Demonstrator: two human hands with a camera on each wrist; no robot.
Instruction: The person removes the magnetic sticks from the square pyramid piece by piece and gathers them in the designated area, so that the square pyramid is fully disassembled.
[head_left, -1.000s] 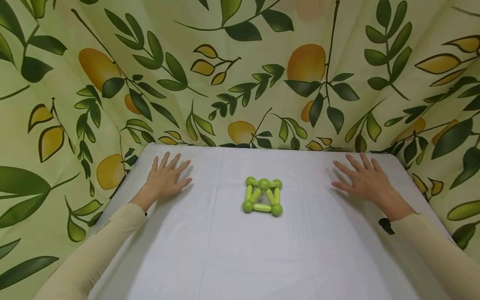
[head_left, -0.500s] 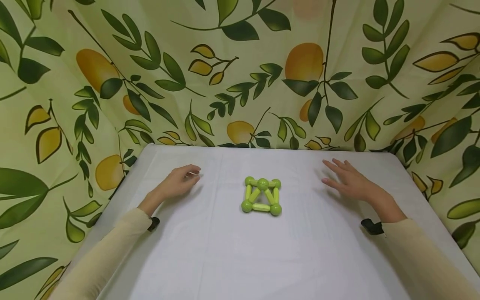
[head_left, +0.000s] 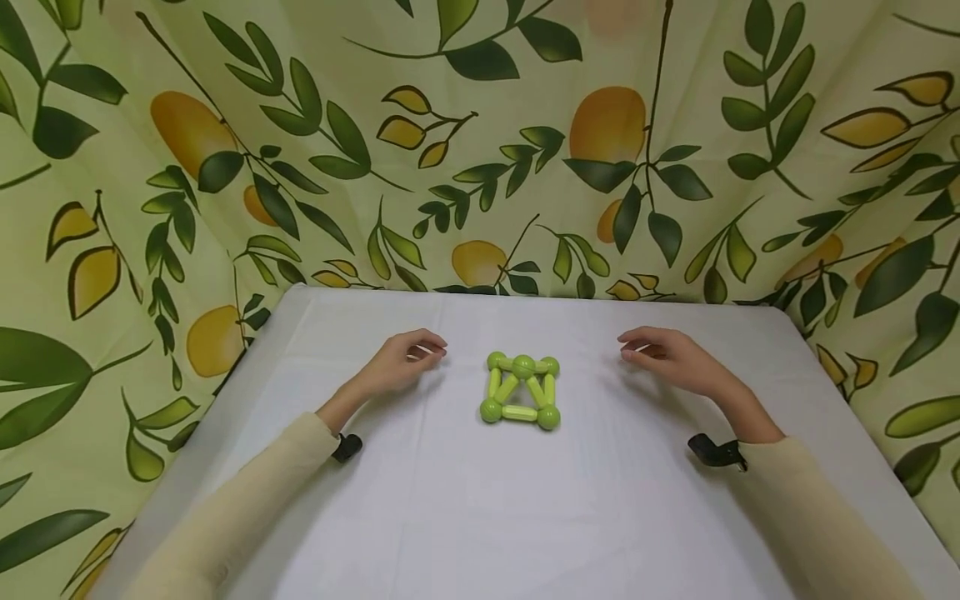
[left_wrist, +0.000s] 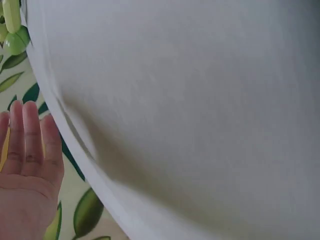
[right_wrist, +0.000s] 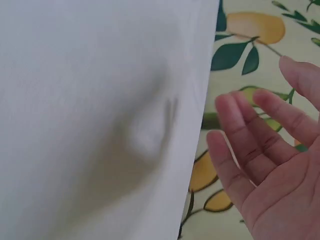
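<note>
A green frame of balls and rods (head_left: 520, 413) lies in the middle of the white table in the head view. Its balls sit at the corners, with one more ball between two slanting rods. To its left is my left hand (head_left: 401, 360), apart from it, fingers loosely bent and holding nothing. My right hand (head_left: 678, 358) hovers on the other side, farther from the frame, its fingers also loosely bent around nothing. One green ball (left_wrist: 17, 41) and a rod show at the corner of the left wrist view. The right wrist view shows only the empty right hand (right_wrist: 280, 165) beside the cloth.
A white cloth (head_left: 480, 517) covers the table. Behind and along both sides hangs a curtain (head_left: 450, 125) printed with leaves and orange fruit. A black strap piece (head_left: 716, 452) sits at the right wrist, another (head_left: 347, 448) at the left.
Both hands have moved inward toward the green frame from the table's sides. Their spread fingers have drawn together and bent loosely. The frame stays in place.
</note>
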